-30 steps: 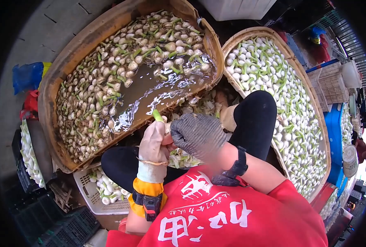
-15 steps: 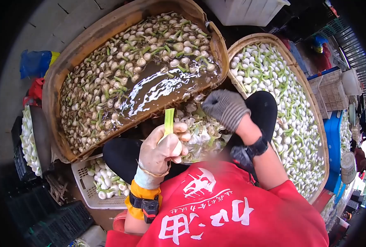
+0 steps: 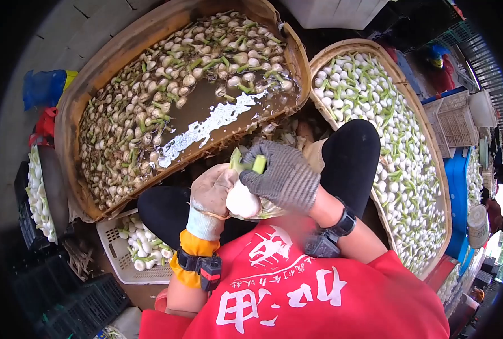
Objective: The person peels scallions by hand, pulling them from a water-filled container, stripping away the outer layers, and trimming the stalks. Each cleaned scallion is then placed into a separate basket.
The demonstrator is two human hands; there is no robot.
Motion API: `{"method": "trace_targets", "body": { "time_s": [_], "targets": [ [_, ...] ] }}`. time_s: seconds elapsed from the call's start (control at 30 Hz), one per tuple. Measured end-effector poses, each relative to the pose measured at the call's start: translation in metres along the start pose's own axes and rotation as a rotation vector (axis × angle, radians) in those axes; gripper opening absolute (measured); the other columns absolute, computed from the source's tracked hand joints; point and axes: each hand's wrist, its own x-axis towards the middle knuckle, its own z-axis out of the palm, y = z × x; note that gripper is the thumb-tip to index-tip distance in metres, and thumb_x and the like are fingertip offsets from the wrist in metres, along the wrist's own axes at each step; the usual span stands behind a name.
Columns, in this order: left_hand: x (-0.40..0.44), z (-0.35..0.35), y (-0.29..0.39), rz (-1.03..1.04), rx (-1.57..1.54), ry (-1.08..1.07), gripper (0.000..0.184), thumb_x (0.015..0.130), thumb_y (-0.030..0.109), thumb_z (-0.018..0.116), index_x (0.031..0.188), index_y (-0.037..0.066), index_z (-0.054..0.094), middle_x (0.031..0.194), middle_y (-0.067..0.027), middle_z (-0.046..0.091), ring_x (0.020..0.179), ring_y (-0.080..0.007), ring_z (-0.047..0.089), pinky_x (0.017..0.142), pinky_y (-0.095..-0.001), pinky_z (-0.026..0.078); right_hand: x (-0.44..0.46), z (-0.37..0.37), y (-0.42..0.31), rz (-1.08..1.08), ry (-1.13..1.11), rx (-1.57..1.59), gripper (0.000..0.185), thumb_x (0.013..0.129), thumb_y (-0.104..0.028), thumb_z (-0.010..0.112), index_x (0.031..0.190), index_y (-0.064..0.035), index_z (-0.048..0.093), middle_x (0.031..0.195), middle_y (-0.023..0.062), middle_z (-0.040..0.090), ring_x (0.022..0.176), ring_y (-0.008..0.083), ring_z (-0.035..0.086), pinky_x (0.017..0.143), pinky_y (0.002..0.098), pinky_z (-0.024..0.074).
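A white garlic bulb (image 3: pixel 243 201) with a cut green stalk sits between my hands, above my lap. My left hand (image 3: pixel 212 189), in a pale rubber glove, has its fingers closed round the bulb's left side. My right hand (image 3: pixel 282 174), in a grey striped knit glove, is closed over the bulb's upper right. A piece of green stem (image 3: pixel 259 164) sticks out between the right glove's fingers. Whether the right hand also grips a small tool is hidden. Loose garlic peel (image 3: pixel 271 135) lies beneath and beyond the hands.
A large tub (image 3: pixel 73 141) of muddy water with unpeeled garlic stands ahead on the left. To the right, another tub (image 3: pixel 398 73) holds clean white garlic. A white basket (image 3: pixel 113 243) with peeled bulbs sits by my left knee. Dark crates (image 3: pixel 87 308) stand lower left.
My right hand has moved left from over the peel pile onto the garlic. My left hand has shifted slightly left, and the bulb shows more of its white side.
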Motion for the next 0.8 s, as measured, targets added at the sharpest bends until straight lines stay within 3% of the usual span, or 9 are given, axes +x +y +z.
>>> {"method": "trace_targets", "body": {
  "time_s": [0.07, 0.2, 0.27, 0.3, 0.33, 0.4, 0.57, 0.63, 0.8],
  "targets": [
    [0.005, -0.006, -0.002, 0.019, -0.079, 0.086, 0.030, 0.099, 0.021, 0.053, 0.110, -0.005, 0.063, 0.084, -0.0074, 0.070, 0.075, -0.0138, 0.066, 0.067, -0.0253, 0.054, -0.007, -0.013, 0.004, -0.062, 0.001, 0.107, 0.024, 0.075, -0.020, 0.074, 0.087, -0.0039, 0.060, 0.079, 0.0092, 0.062, 0.073, 0.0202, 0.060, 0.069, 0.0325, 0.0494],
    [0.018, -0.041, 0.013, -0.042, -0.948, -0.379, 0.022, 0.096, 0.012, 0.054, 0.109, -0.004, 0.061, 0.082, -0.0081, 0.068, 0.072, -0.0177, 0.066, 0.068, -0.0273, 0.056, -0.016, -0.056, 0.011, -0.008, 0.403, 0.066, 0.014, 0.073, -0.003, 0.069, 0.081, -0.0046, 0.057, 0.086, 0.0066, 0.062, 0.081, 0.0179, 0.060, 0.076, 0.0298, 0.0489],
    [0.013, -0.028, 0.025, -0.085, -0.369, -0.115, 0.027, 0.096, 0.015, 0.057, 0.114, -0.004, 0.059, 0.089, -0.0094, 0.068, 0.076, -0.0175, 0.067, 0.070, -0.0275, 0.056, -0.010, -0.082, 0.035, -0.068, 0.913, -0.377, 0.018, 0.078, -0.005, 0.074, 0.087, -0.0045, 0.058, 0.085, 0.0056, 0.061, 0.076, 0.0162, 0.058, 0.073, 0.0293, 0.0481],
    [0.014, -0.033, 0.016, 0.061, 0.184, -0.227, 0.033, 0.094, 0.019, 0.060, 0.120, -0.002, 0.058, 0.102, -0.0118, 0.067, 0.089, -0.0184, 0.067, 0.077, -0.0294, 0.055, -0.007, -0.093, 0.044, 0.015, 1.064, -0.369, 0.021, 0.079, -0.007, 0.076, 0.090, -0.0040, 0.058, 0.085, 0.0044, 0.061, 0.076, 0.0133, 0.056, 0.073, 0.0265, 0.0475],
    [0.013, -0.022, 0.026, -0.004, 0.142, -0.342, 0.040, 0.091, 0.023, 0.065, 0.124, 0.002, 0.058, 0.110, -0.0109, 0.065, 0.099, -0.0178, 0.065, 0.084, -0.0303, 0.052, -0.005, -0.097, 0.043, 0.105, 1.142, -0.402, 0.023, 0.080, -0.005, 0.077, 0.093, -0.0036, 0.058, 0.088, 0.0035, 0.061, 0.076, 0.0112, 0.055, 0.073, 0.0245, 0.0473],
    [0.038, -0.032, -0.009, 0.382, 0.630, -0.470, 0.045, 0.087, 0.017, 0.069, 0.127, 0.001, 0.056, 0.105, -0.0059, 0.063, 0.087, -0.0109, 0.059, 0.077, -0.0283, 0.050, -0.002, -0.097, 0.050, 0.057, 0.997, -0.144, 0.020, 0.081, -0.002, 0.074, 0.095, -0.0029, 0.059, 0.091, 0.0033, 0.060, 0.077, 0.0101, 0.054, 0.072, 0.0242, 0.0473],
    [0.092, -0.101, 0.027, -0.224, 0.191, 0.112, 0.048, 0.096, 0.029, 0.057, 0.137, 0.007, 0.047, 0.122, -0.0112, 0.060, 0.077, -0.0156, 0.066, 0.067, -0.0250, 0.055, 0.004, -0.044, 0.045, 0.122, 0.512, -0.054, 0.026, 0.074, -0.007, 0.080, 0.093, -0.0038, 0.063, 0.091, 0.0039, 0.064, 0.071, 0.0108, 0.057, 0.069, 0.0244, 0.0477],
    [0.134, -0.171, -0.009, -0.209, -0.059, 0.386, 0.047, 0.097, 0.032, 0.056, 0.133, 0.002, 0.047, 0.112, -0.0130, 0.059, 0.066, -0.0200, 0.066, 0.053, -0.0297, 0.056, 0.008, -0.024, 0.053, 0.150, 0.376, -0.007, 0.024, 0.075, -0.010, 0.079, 0.093, -0.0040, 0.064, 0.089, 0.0067, 0.064, 0.071, 0.0139, 0.059, 0.068, 0.0270, 0.0489],
    [0.198, -0.290, -0.121, -0.561, -0.593, 0.577, 0.040, 0.094, 0.042, 0.059, 0.118, 0.010, 0.055, 0.095, -0.0121, 0.064, 0.072, -0.0251, 0.064, 0.060, -0.0331, 0.057, 0.025, 0.002, 0.059, 0.177, 0.200, 0.036, 0.022, 0.079, -0.012, 0.077, 0.095, -0.0031, 0.064, 0.089, 0.0079, 0.064, 0.071, 0.0161, 0.060, 0.067, 0.0286, 0.0499]
  ]
}}
